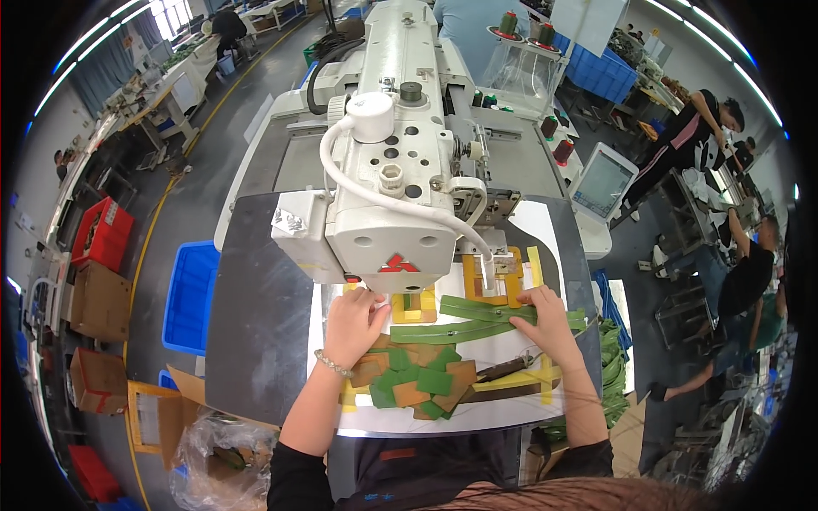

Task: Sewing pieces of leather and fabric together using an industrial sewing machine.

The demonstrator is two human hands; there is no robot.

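A white industrial sewing machine (388,226) stands in front of me, its head over the work plate. My left hand (351,324) rests at the left of a small yellow-edged frame (400,318) under it, fingers curled and thumb close to them; whatever they pinch is hidden. My right hand (548,324) has its thumb and fingers closed at the right part of long green straps (452,331). These lie across the white sheet toward the left. Nearer to me is a loose pile of green and brown patches (417,376). A dark-handled slim tool (503,370) lies right of the pile.
Another yellow frame (470,277) sits right of the needle area. More green straps (612,366) hang at the table's right side, near a control screen (603,183). Blue bin (189,298), cartons (102,302) and clear plastic (223,460) are at left. People work at right.
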